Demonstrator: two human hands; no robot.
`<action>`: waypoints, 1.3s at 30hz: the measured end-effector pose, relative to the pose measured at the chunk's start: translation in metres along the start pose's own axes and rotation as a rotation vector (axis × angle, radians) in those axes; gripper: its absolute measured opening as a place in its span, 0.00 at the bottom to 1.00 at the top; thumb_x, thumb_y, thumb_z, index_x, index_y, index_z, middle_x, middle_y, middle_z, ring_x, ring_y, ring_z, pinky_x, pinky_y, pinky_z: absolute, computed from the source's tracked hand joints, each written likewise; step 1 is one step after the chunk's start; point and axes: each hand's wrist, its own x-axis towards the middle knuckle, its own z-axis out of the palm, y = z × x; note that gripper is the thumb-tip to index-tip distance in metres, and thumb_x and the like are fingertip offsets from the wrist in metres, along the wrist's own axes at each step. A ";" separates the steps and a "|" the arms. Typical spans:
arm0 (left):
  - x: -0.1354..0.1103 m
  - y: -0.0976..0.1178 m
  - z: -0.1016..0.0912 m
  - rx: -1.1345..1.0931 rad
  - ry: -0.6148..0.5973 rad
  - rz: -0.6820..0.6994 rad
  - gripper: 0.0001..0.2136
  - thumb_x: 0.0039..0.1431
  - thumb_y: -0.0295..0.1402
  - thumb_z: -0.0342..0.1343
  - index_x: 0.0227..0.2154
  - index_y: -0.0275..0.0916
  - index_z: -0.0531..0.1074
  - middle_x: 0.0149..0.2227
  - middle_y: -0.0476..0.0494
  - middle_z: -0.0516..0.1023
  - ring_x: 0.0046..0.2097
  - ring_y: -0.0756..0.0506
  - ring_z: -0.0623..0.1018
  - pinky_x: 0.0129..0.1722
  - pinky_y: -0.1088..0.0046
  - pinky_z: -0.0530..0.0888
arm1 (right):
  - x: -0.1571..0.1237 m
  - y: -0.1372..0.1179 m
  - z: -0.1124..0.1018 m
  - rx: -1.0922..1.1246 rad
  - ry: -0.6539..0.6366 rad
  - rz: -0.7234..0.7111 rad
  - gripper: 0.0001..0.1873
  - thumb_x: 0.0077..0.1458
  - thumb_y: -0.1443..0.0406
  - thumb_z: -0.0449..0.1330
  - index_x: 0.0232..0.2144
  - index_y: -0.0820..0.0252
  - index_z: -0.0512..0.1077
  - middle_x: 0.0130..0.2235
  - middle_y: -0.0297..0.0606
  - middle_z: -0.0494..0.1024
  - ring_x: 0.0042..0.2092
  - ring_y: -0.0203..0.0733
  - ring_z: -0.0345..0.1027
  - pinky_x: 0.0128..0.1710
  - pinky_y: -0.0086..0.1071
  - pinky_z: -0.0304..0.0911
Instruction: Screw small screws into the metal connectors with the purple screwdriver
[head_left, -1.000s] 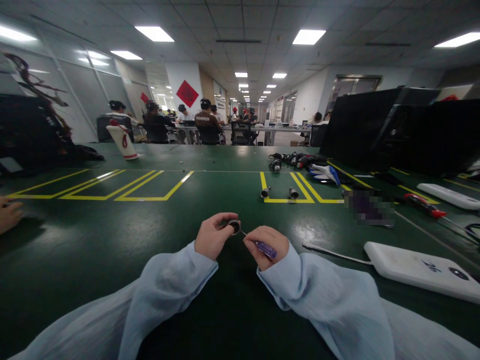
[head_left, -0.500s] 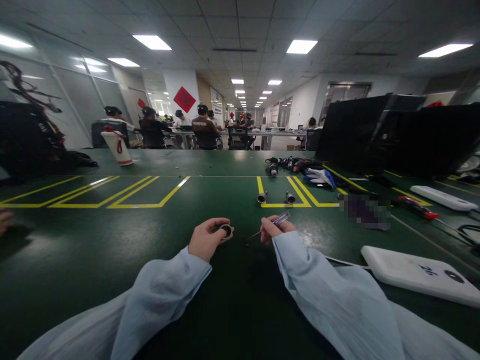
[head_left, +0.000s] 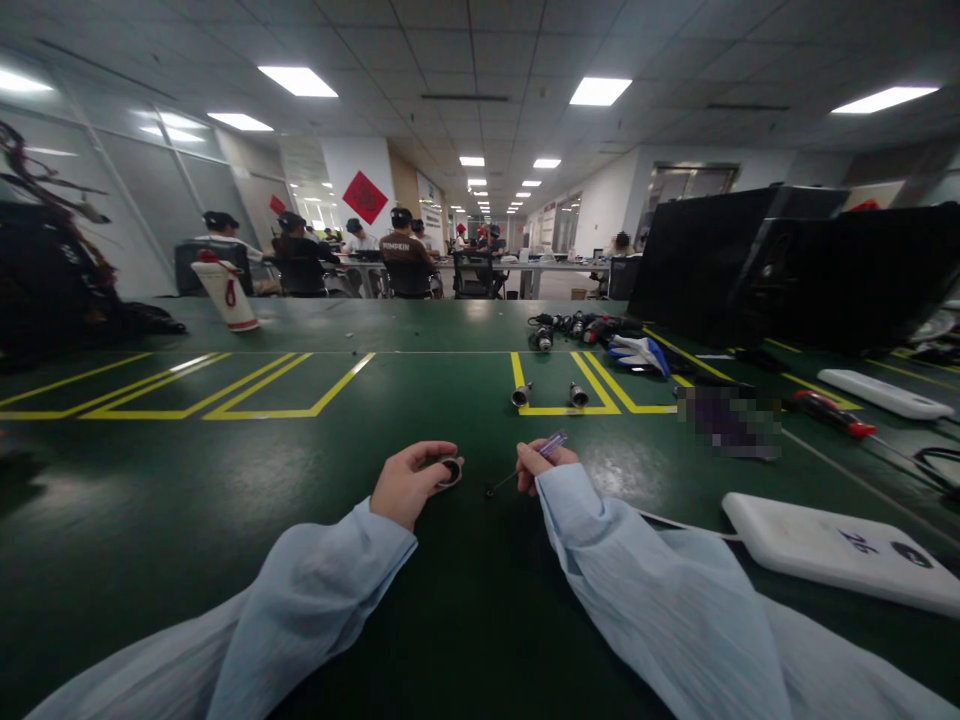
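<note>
My left hand (head_left: 411, 484) pinches a small metal ring-shaped part (head_left: 451, 472), its dark opening turned to the right. In my right hand (head_left: 541, 466) is a screwdriver (head_left: 553, 444) with a clear purple handle, its thin shaft slanting down to the left. A small dark piece (head_left: 490, 491) sits at the shaft's tip; I cannot tell what it is. The tip and the ring are a short gap apart. Beyond my hands, two metal cylindrical parts (head_left: 520, 396) lie by the yellow tape on the green table (head_left: 300, 470).
A white power bank-like box (head_left: 832, 545) with a cable lies at the right, near a red-and-black screwdriver (head_left: 836, 412). Farther back are a glove (head_left: 637, 354), a cluster of dark metal parts (head_left: 574, 328) and black cases (head_left: 705, 255). A white cup (head_left: 226, 292) stands back left.
The screwdriver and my right hand have shifted slightly left and down. My left hand still grips the ring-shaped part. The other hand at the far left edge has nearly left view.
</note>
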 end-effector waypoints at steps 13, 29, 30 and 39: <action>-0.008 0.006 0.007 -0.081 -0.013 -0.022 0.17 0.35 0.18 0.55 0.33 0.32 0.71 0.33 0.41 0.76 0.42 0.42 0.75 0.43 0.67 0.72 | 0.002 0.001 -0.006 -0.006 -0.136 0.048 0.15 0.41 0.57 0.58 0.13 0.60 0.63 0.10 0.28 0.64 0.13 0.30 0.56 0.14 0.25 0.51; -0.020 0.016 0.013 -0.201 -0.024 -0.018 0.18 0.32 0.21 0.58 0.33 0.31 0.73 0.39 0.38 0.76 0.41 0.42 0.75 0.43 0.66 0.72 | -0.022 0.002 0.008 -0.107 -0.232 -0.344 0.12 0.49 0.59 0.55 0.24 0.62 0.71 0.25 0.37 0.75 0.27 0.33 0.67 0.28 0.26 0.62; -0.020 0.015 0.013 -0.193 -0.027 -0.014 0.18 0.32 0.21 0.58 0.33 0.31 0.73 0.40 0.38 0.76 0.41 0.42 0.75 0.43 0.66 0.72 | -0.022 0.003 0.008 -0.149 -0.224 -0.375 0.11 0.49 0.60 0.55 0.24 0.62 0.71 0.26 0.37 0.74 0.27 0.34 0.67 0.29 0.27 0.62; -0.018 0.012 0.012 0.027 -0.035 0.088 0.16 0.37 0.29 0.59 0.34 0.33 0.73 0.39 0.38 0.77 0.41 0.42 0.76 0.41 0.66 0.73 | -0.023 0.004 0.010 -0.302 -0.204 -0.608 0.09 0.50 0.64 0.53 0.26 0.60 0.72 0.27 0.37 0.75 0.30 0.35 0.67 0.33 0.28 0.62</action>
